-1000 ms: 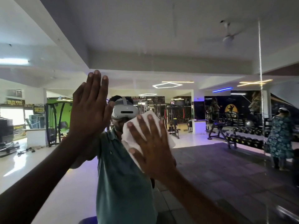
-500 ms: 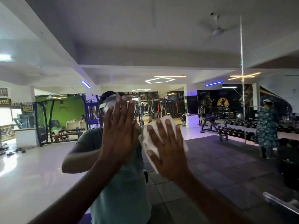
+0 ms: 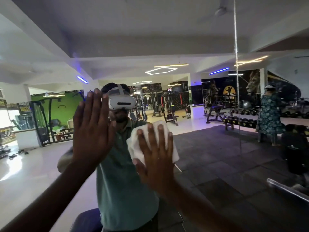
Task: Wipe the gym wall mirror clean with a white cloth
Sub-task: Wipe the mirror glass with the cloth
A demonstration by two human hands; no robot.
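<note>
While two hands press mirror (image 3: 209, 39), one cloth (image 3: 167, 129), seemingly folded.

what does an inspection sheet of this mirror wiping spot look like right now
surface: wall mirror upright, reflecting the gym; vertical seam on the right
job's things: white cloth flat against the glass
clutter: nothing seen on the glass
grippers: left hand flat on the mirror, fingers straight, holds nothing; right hand presses the cloth with spread fingers
cables: nothing seen
surroundings: reflected weight machines, dumbbell rack, green wall, another person standing at right
</note>
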